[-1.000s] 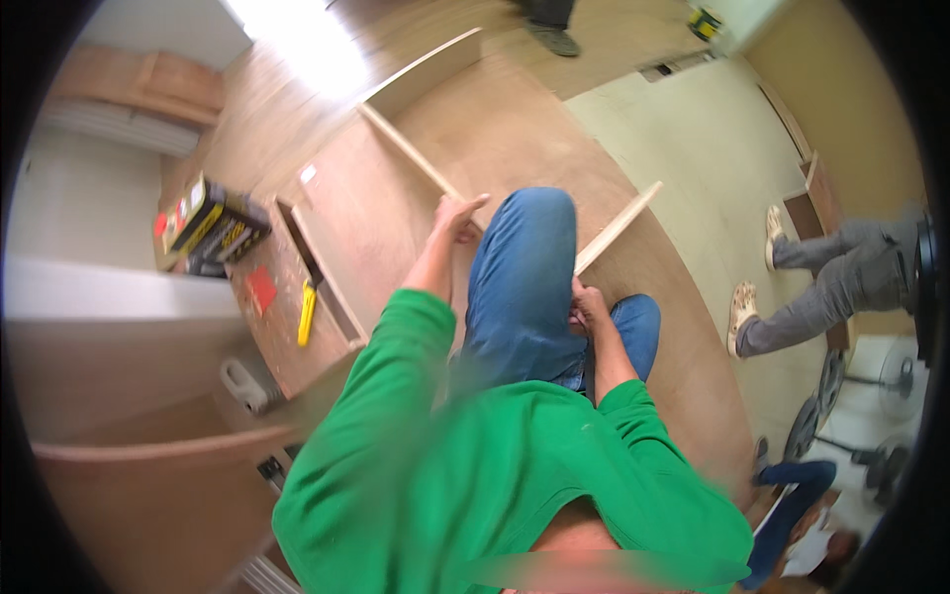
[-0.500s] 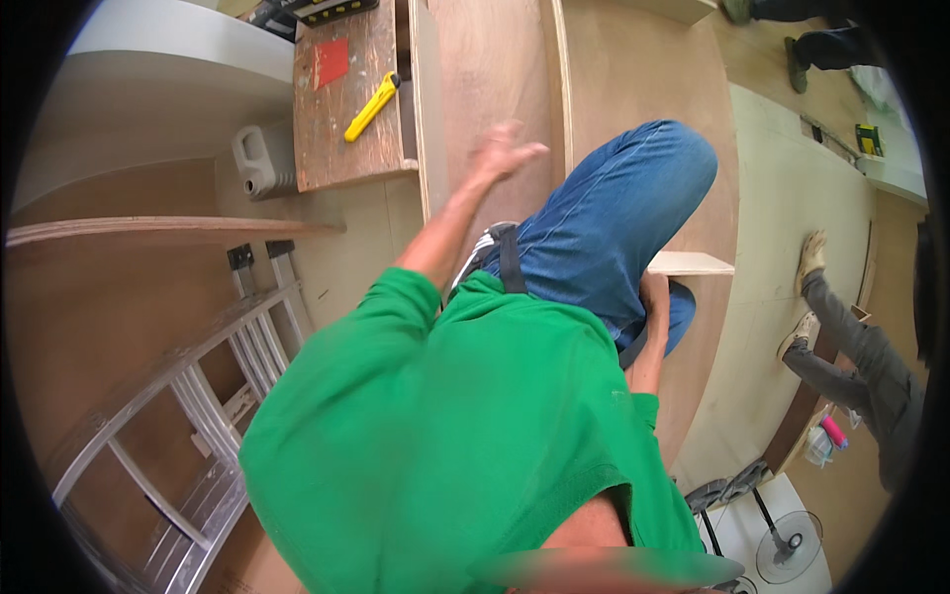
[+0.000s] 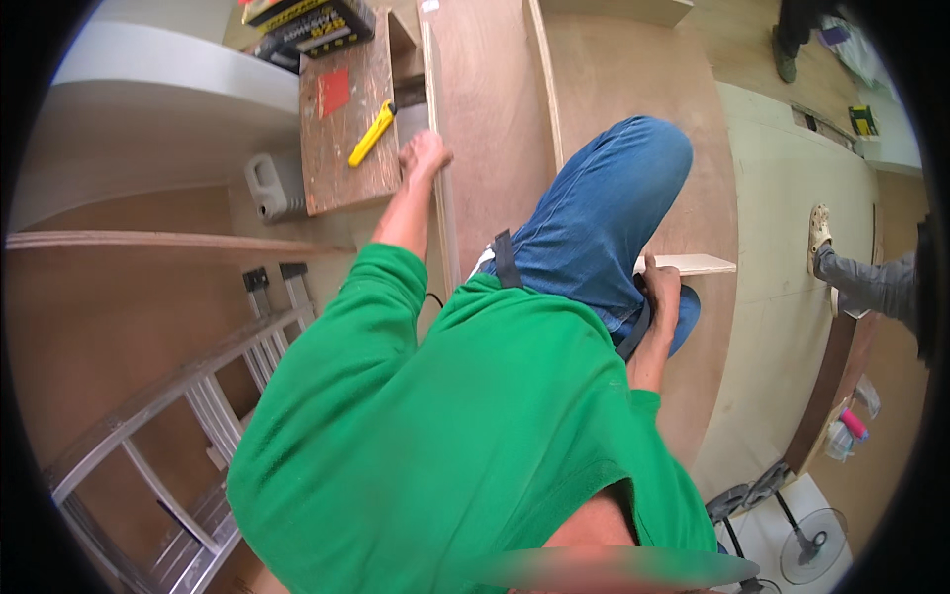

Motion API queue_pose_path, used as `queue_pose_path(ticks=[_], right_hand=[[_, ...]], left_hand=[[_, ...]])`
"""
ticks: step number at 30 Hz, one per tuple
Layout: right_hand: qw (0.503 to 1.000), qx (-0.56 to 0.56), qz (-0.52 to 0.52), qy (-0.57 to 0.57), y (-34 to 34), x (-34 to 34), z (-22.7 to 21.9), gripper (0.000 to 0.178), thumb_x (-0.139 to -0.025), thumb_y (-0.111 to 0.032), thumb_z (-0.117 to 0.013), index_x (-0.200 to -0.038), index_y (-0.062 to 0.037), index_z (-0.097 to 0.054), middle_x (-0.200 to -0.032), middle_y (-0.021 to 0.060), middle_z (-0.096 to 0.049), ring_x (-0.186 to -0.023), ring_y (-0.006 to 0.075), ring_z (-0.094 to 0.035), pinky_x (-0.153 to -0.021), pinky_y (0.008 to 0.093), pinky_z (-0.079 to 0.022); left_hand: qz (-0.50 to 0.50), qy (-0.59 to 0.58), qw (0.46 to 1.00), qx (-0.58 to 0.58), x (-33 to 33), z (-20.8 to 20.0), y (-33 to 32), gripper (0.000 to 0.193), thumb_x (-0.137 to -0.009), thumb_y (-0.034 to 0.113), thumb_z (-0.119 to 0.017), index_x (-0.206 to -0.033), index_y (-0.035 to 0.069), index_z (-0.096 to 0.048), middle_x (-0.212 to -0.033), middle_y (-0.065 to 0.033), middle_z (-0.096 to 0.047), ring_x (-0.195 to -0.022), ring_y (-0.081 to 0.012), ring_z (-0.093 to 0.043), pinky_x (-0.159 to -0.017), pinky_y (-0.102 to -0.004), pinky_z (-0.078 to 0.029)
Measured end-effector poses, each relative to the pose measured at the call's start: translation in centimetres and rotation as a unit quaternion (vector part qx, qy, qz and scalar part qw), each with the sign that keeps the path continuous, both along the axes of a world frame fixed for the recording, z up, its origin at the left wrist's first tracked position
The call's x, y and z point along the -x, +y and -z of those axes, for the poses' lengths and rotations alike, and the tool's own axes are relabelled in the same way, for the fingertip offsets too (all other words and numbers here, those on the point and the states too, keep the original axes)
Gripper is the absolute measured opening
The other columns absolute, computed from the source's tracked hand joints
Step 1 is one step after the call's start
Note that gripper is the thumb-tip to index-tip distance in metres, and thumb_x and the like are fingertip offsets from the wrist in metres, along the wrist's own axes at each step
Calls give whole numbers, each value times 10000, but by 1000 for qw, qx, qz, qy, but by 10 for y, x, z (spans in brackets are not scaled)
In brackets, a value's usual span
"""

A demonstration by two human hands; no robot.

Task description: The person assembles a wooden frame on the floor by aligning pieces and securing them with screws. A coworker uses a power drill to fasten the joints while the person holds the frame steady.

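My left hand [image 3: 426, 156] is closed over the upright edge of a long wooden panel [image 3: 442, 213], beside a small worn wooden stand [image 3: 341, 168]. A yellow utility knife [image 3: 372, 134] and a red square piece [image 3: 333, 91] lie on the stand, close to that hand. My right hand [image 3: 663, 294] is beside my bent knee, curled at the near end of a short pale wooden board [image 3: 698, 264], thumb at its edge. Its other fingers are partly hidden. A black strap [image 3: 638, 332] runs next to this hand. Under me spreads a plywood cabinet piece [image 3: 633, 79] with upright dividers [image 3: 547, 89].
An aluminium ladder [image 3: 188, 386] stands at left, near a grey jug [image 3: 274, 186]. Boxes [image 3: 315, 30] sit at the stand's far end. On the right are another person's shoe [image 3: 819, 228] and a fan [image 3: 813, 544]. A second person's foot [image 3: 784, 54] shows at far right.
My left hand has moved left and down from over the panel onto its edge, its fingers closing. My right thumb now shows at the short board. The person at right has shifted their legs.
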State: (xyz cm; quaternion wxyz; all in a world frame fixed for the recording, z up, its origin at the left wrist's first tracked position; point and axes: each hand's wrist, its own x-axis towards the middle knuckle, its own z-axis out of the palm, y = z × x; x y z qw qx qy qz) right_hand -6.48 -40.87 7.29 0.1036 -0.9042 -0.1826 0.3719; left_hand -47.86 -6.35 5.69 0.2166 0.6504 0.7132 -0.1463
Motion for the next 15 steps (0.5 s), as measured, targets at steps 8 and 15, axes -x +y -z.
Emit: queue_pose_path(ticks=[8, 15], right_hand=[[986, -132, 105, -8, -25, -34, -31, 486, -1072, -412, -683, -928, 46, -753, -772, 141, -782, -615, 190, -755, -615, 327, -589], [931, -274, 235, 54, -73, -40, -13, 399, -1100, -318, -660, -935, 39, -725, -812, 123, -778, -637, 167, -734, -599, 308, -575]], left_hand=[[-85, -171, 980, -48, 22, 38, -85, 622, -851, 90, -683, -1410, -43, -447, -1253, -384, -700, -1235, -557, -674, -1088, -577, -546], [-49, -220, 970, -88, 22, -43, -109, 391, -829, 102, -681, -1196, 1, -591, -1133, -323, -742, -1138, -511, -719, -975, -559, -564]])
